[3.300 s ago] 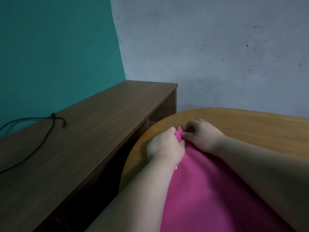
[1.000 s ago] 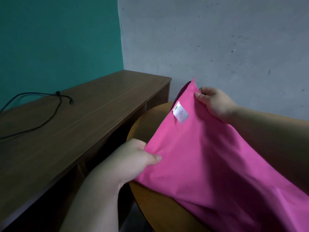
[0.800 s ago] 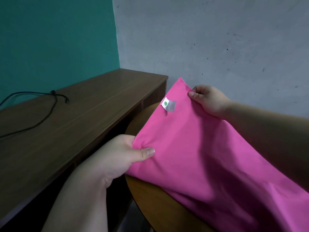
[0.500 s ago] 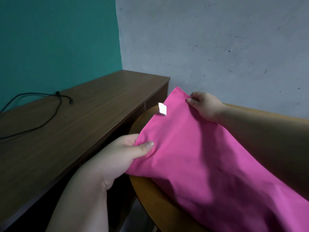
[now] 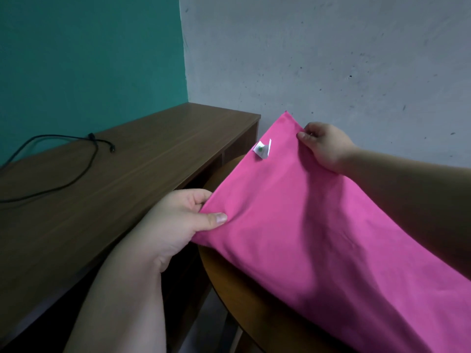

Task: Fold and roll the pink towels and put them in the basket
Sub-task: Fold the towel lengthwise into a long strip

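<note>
Cable [image 5: 76, 159] lies looped on the side worktop [image 5: 142, 174] at my far left. My left hand [image 5: 178, 220] pinches the near edge of the towel [image 5: 305, 238], thumb on top, fingers curled beneath. I see the held end raised above the round worktop [image 5: 242, 294], stretched between both hands, with a white label [image 5: 262, 149] near the top corner. My right hand [image 5: 326, 146] pinches the far edge.

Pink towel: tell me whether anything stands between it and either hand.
Nothing visible does. The left hand grips the pink towel at its near corner, thumb on top, and the right hand pinches its far edge. No basket is in view, so that path cannot be judged.
</note>
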Available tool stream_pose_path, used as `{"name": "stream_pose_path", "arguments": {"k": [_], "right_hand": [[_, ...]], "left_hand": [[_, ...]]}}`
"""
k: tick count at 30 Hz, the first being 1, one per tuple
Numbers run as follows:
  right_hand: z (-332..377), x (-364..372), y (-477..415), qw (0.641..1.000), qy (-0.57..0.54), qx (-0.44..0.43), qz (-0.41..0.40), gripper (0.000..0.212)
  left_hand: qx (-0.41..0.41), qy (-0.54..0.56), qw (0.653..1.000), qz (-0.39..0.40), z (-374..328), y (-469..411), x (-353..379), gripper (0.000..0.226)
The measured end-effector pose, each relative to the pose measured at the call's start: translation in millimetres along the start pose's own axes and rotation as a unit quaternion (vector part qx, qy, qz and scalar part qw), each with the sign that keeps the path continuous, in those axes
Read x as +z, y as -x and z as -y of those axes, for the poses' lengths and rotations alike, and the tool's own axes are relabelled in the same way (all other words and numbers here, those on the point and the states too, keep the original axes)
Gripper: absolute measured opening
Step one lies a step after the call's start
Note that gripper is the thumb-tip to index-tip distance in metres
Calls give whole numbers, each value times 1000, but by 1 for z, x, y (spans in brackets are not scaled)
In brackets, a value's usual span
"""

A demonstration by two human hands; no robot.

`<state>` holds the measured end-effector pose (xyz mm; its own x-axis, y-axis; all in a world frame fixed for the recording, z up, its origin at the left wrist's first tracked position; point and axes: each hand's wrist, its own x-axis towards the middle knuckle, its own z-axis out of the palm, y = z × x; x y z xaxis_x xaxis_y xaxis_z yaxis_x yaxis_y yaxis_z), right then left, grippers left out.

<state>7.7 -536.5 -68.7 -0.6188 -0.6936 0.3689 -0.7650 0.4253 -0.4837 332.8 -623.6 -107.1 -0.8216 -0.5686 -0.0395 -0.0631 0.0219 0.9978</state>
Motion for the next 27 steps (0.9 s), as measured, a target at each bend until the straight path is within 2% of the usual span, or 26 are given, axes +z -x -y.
{"name": "stream_pose_path", "arguments": {"k": [5, 9, 11, 13, 15, 18, 21, 23, 25, 27], "right_hand": [[4, 0, 3, 1000, -23, 13, -17, 19], [6, 0, 6, 998, -43, -5, -45, 29], [5, -3, 12, 989, -129, -14, -74, 31], [9, -9, 23, 948, -298, -22, -108, 28], [18, -21, 39, 911, -391, -31, -124, 25], [33, -40, 70, 907, -414, -68, -45, 35], [38, -53, 103, 918, -360, -105, 126, 22], [37, -62, 122, 915, -316, -124, 220, 25], [39, -72, 137, 907, -306, -125, 260, 23], [39, -79, 145, 904, -331, -106, 249, 19]], "left_hand": [[20, 13, 1000, 10, -1, 2, 0, 16], [13, -8, 998, 53, 4, 2, -3, 11], [34, 9, 994, 99, 5, 5, -5, 17], [65, -16, 989, 133, 6, 10, -7, 19], [75, -63, 986, 136, 9, 12, -8, 15], [47, -137, 981, 127, 16, 12, -11, 29], [10, -180, 972, 152, 23, 14, -11, 34], [1, -194, 967, 163, 24, 18, -6, 28], [33, -241, 961, 134, 23, 24, -2, 15], [78, -253, 958, 115, 20, 30, 3, 19]]}}
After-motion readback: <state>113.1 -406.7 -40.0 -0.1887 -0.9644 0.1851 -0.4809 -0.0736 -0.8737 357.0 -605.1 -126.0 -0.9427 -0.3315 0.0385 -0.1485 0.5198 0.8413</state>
